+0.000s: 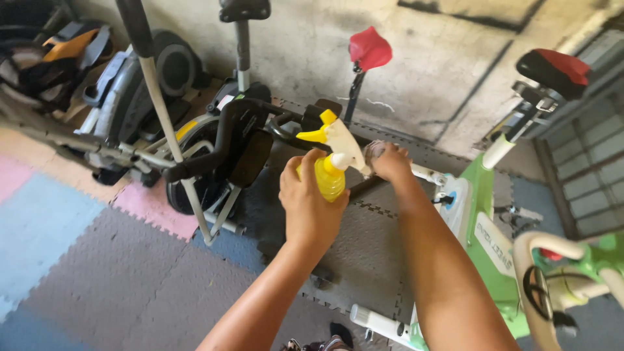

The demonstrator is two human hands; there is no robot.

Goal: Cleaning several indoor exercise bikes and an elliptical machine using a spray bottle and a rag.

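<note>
A black exercise bike [221,143] stands on foam floor mats [97,260] beside a concrete wall [442,58].

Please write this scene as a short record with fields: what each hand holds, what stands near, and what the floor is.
Left hand: the left hand grips a yellow plastic spray bottle with a white and yellow trigger head, held upright.
Right hand: the right hand presses a small crumpled grey cloth onto the handlebar of the green and white exercise bike.
Nearby: a black exercise bike to the left.
Floor: interlocking foam mats in grey, pink and blue.
</note>
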